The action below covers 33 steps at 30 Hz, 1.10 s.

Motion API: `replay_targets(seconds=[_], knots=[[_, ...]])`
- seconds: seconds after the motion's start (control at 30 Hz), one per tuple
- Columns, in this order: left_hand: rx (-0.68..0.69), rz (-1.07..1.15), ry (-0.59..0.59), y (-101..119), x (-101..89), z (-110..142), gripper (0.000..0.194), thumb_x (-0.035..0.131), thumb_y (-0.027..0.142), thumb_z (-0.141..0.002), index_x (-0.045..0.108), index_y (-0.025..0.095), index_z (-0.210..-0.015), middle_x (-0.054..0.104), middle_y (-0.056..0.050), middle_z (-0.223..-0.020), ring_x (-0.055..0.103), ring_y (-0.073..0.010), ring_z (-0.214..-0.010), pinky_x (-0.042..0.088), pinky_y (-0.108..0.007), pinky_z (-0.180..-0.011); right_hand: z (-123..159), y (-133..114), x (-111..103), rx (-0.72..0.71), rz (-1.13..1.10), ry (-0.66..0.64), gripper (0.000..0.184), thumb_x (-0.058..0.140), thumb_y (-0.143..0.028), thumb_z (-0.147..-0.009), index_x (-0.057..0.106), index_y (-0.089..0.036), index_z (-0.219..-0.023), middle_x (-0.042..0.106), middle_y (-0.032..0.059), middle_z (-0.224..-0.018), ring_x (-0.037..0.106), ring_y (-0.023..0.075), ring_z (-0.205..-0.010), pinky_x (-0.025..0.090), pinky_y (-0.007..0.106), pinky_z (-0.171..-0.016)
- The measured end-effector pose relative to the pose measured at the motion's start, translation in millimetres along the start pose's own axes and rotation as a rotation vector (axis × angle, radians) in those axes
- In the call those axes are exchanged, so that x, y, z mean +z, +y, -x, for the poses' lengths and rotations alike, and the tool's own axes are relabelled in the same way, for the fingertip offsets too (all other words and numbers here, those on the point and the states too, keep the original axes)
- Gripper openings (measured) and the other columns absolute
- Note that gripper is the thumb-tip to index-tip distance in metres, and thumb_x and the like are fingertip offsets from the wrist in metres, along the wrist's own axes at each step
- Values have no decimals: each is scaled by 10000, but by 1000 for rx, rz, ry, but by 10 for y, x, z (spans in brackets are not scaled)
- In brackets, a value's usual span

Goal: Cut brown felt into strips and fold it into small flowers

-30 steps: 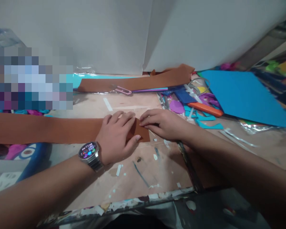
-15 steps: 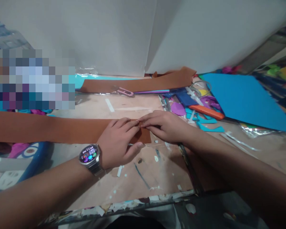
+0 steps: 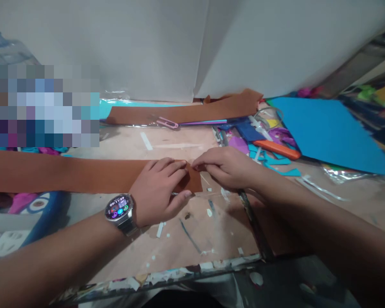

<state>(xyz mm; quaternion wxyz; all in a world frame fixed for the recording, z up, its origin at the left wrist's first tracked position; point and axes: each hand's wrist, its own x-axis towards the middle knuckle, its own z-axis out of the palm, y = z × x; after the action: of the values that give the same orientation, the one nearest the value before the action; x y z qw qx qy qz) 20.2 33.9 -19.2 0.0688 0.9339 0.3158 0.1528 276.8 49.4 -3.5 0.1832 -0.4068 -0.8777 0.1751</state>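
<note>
A long brown strip (image 3: 93, 173) of flat sheet material lies across the wooden table, running out of view at the left. On its right part my left hand (image 3: 160, 186) rests palm down, fingers stretched and thumb apart, pressing it flat; a watch sits on that wrist. At the strip's right end is my right hand (image 3: 226, 167), its fingers curled and pressed together against the upper corner. Whatever may be between those fingertips is hidden. Behind, a second brown strip (image 3: 208, 112) carries a pink craft knife (image 3: 167, 122).
An orange-handled tool (image 3: 277, 149) lies among coloured scraps at the right, beside a large blue sheet (image 3: 336, 132). A blue-edged printed piece (image 3: 48, 214) is at the left. A pale panel (image 3: 154, 47) stands behind. Paper bits dot the tabletop (image 3: 218, 239).
My right hand has drawn slightly right, and its outstretched fingers have curled inward at the strip's end. The left hand stays in place on the strip.
</note>
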Motion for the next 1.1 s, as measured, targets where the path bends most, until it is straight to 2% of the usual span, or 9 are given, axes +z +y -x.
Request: replay_targets(seconds=[0.2,0.37,0.57,0.8,1.1], knots=[[2,1,6,2,-5,2,507,495,512,-1000,647,165,-1338,623,-97,-1504,519,-349,-1374,412,-553,-1080,12,15,35,-55,-47,53,384,471,-89,-926,789,-180,-1122,803,61,-1114,750,206,-1019,576,338,-925],[8,-6,12,7,-1,5,551,500,510,-1003,618,142,-1396,625,-107,-1502,531,-348,-1371,423,-552,-1092,23,52,50,-109,-33,-35,415,489,-60,-895,805,-181,-1134,764,61,-1276,739,222,-1139,566,375,-1049],[-6,-39,-12,30,-12,78,574,494,525,-1014,626,116,-1394,605,-141,-1520,524,-382,-1398,427,-563,-1128,30,13,-1,-75,11,-80,438,487,-69,-894,803,-189,-1173,757,49,-1306,741,226,-1159,575,373,-1053],[0,-58,-48,53,-45,124,532,507,530,-1008,651,166,-1368,615,-136,-1496,518,-413,-1392,452,-598,-1082,39,13,0,-68,35,-93,436,500,-63,-895,805,-200,-1176,749,42,-1322,736,221,-1167,567,348,-1048],[-6,-74,-63,74,-27,125,563,478,551,-1014,640,158,-1384,586,-148,-1524,486,-420,-1418,440,-603,-1100,56,38,34,-114,52,-88,471,512,-62,-890,792,-245,-1222,701,54,-1373,712,225,-1200,558,372,-1061]])
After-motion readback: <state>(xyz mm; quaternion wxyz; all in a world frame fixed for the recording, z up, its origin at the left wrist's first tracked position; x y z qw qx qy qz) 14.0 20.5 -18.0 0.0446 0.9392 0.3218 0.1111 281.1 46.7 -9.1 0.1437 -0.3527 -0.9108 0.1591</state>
